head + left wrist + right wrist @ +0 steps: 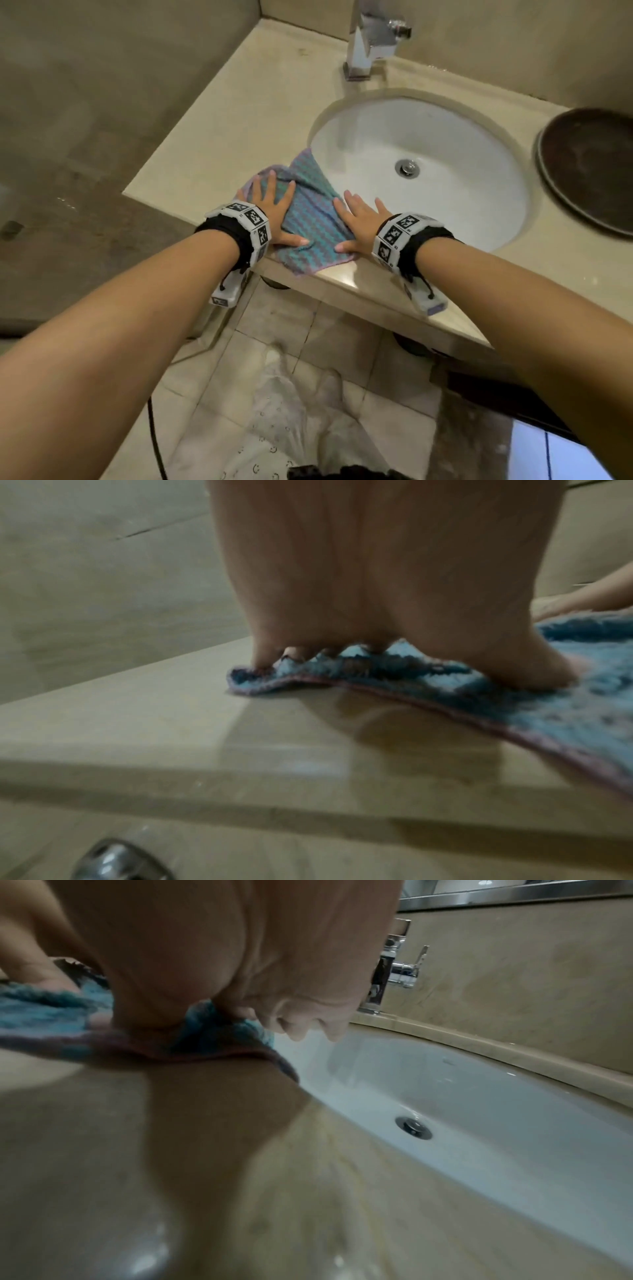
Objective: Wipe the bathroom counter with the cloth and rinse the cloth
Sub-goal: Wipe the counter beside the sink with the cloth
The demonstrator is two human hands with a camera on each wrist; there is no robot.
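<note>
A blue and pink checked cloth (308, 219) lies spread on the beige counter (239, 113), between the front edge and the left rim of the white sink (445, 205). My left hand (274, 209) presses flat on its left part, fingers straight and spread. My right hand (359, 219) lies flat on its right part, and its outer fingers reach past the cloth over the sink rim. In the left wrist view the palm (377, 588) bears down on the cloth (565, 710). The right wrist view shows the cloth (205, 1042) bunched under my hand (240, 961).
A chrome tap (370, 41) stands at the back of the sink, with no water running. The drain (407, 168) is in the basin's middle. A dark round tray (589, 168) sits on the counter at the right. Walls close the back and left.
</note>
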